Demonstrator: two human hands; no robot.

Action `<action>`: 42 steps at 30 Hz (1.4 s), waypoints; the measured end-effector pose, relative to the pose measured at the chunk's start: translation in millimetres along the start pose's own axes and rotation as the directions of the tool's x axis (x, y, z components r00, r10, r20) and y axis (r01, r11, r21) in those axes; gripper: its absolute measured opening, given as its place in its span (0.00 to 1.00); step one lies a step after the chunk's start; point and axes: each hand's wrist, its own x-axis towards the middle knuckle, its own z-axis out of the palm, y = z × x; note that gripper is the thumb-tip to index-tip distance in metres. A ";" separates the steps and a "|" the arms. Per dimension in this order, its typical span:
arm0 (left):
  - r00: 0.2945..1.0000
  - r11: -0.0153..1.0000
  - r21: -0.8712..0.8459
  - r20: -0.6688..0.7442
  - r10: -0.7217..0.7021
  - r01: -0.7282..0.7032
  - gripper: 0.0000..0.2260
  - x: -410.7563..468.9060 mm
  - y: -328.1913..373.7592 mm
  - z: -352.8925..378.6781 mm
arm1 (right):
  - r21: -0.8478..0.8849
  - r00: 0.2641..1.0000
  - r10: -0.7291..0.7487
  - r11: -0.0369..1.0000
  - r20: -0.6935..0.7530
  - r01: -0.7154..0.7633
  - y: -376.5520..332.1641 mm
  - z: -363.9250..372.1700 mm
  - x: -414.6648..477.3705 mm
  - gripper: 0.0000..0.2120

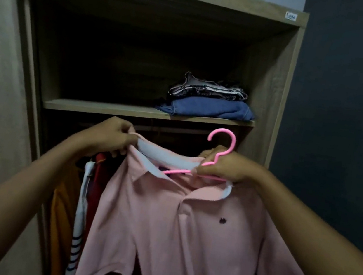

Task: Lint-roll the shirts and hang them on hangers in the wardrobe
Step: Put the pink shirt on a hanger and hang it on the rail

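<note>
- The pink polo shirt [179, 232] hangs in front of the open wardrobe [286, 82], held up by its white collar [168, 155].
- The pink hanger [233, 144] sits partly inside the neck, its hook rising toward 12 o'clock.
- The right hand [223, 167] grasps hanger and collar together at 3 o'clock of the neck.
- The left hand [114, 137] pinches the collar at 9 o'clock.
- Other shirts [86, 193] hang at 8 o'clock.
- Folded clothes [208, 98] lie on the shelf [109, 109] at 12 o'clock.
</note>
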 end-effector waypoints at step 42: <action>0.948 0.916 0.338 -0.152 0.279 -0.215 0.31 -11.8 23.1 12.9 | 0.114 0.886 0.020 0.993 -0.464 0.037 -77.6 -27.0 43.5 0.07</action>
